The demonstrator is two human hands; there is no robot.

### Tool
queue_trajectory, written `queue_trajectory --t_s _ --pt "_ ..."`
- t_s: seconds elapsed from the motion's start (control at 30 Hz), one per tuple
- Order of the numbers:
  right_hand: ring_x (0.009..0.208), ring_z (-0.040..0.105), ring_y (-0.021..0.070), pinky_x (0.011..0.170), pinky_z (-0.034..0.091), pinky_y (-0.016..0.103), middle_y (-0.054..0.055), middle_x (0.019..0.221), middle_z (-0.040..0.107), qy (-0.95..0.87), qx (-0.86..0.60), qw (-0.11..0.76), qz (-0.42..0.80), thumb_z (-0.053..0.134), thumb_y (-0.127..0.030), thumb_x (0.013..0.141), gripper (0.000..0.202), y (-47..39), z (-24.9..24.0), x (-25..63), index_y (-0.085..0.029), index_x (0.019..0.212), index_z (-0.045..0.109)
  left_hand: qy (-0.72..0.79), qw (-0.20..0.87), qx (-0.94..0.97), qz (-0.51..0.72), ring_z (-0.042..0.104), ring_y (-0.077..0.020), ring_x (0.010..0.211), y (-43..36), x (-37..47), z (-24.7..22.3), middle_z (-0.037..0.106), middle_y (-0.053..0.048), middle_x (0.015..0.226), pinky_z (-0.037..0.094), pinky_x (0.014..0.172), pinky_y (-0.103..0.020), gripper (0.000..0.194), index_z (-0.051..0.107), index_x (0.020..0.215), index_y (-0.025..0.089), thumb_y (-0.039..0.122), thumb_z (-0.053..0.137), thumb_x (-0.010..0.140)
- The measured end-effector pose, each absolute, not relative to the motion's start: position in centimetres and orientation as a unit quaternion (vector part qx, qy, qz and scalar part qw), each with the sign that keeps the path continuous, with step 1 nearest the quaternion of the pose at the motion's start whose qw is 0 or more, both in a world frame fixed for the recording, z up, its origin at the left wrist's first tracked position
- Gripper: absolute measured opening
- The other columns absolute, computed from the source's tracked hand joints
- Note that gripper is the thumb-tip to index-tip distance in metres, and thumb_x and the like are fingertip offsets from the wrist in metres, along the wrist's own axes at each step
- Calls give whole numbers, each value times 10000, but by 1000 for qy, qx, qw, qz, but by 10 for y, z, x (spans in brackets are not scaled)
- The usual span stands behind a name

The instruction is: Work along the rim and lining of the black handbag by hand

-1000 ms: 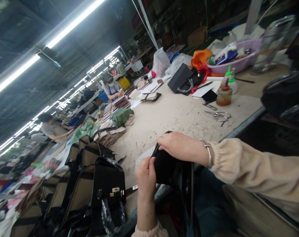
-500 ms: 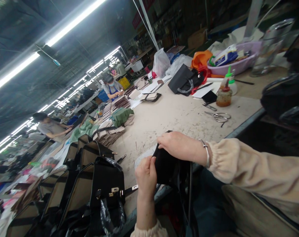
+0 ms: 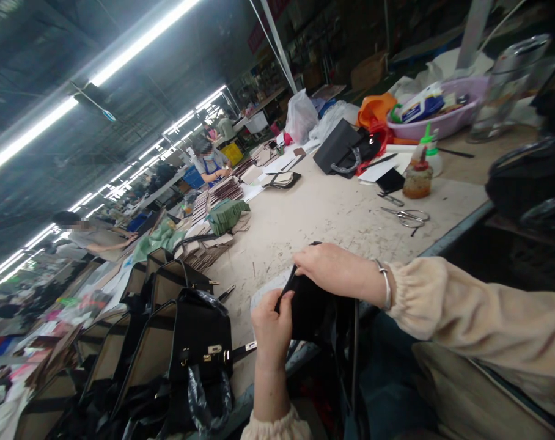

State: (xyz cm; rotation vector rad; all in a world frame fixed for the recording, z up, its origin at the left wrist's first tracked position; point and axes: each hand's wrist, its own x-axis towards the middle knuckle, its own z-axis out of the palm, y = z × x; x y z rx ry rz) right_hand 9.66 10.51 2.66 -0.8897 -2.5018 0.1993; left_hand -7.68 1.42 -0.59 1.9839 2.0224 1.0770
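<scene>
My left hand (image 3: pixel 271 327) and right hand (image 3: pixel 322 269) — fingers closed — grip one edge of a black piece (image 3: pixel 308 315) at the near side of the worktable (image 3: pixel 300 214); black handbags (image 3: pixel 202 330) stand to the left, scissors (image 3: pixel 403 214) lie farther right.

The right sleeve (image 3: pixel 479 318) is cream to pale beige, soft and matte, full and loosely creased along its length; its cuff (image 3: pixel 398 286) gathers into a ruffled, elastic-looking band; the left sleeve (image 3: pixel 275 426), of which only the end shows, has the same colour and puckered edge. A slim, rounded, silver-coloured bangle (image 3: pixel 387 287) circles the right wrist (image 3: pixel 373 283); an olive-brown garment (image 3: pixel 456 391) with a dark strip (image 3: pixel 502 382) covers the body; beside it shows dark blue-green cloth (image 3: pixel 392 366), its detail lost in shadow.
</scene>
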Motion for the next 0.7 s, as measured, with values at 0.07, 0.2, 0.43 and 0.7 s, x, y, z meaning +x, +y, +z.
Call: queue_trajectory --t_s 0.07,0.2,0.43,0.7 --pt "781 615 196 652 379 274 54 803 651 -913 -326 236 72 503 -241 887 114 105 27 96 -166 837 574 668 62 653 351 532 -131 646 14 -77 -5 588 6 671 351 613 -229 214 633 762 172 327 534 872" --pt "764 613 189 641 377 270 55 798 648 -910 -332 236 74 507 -233 881 108 104 28 96 -163 838 578 668 75 666 322 503 -124 610 13 -75 2 554 13 629 328 600 -226 217 600 733 173 298 507 884" --pt "762 612 198 634 378 281 58 806 647 -905 -343 241 74 500 -204 871 93 102 27 92 -156 846 576 730 29 678 82 529 -173 615 26 -57 38 594 -13 644 198 548 -274 144 597 835 220 292 491 901" --pt "693 613 202 557 364 283 58 789 634 -908 -355 219 34 481 -143 849 105 103 29 103 -164 851 584 756 5 651 66 577 -196 685 43 -47 34 634 -40 703 193 553 -287 193 595 804 216 280 461 925"
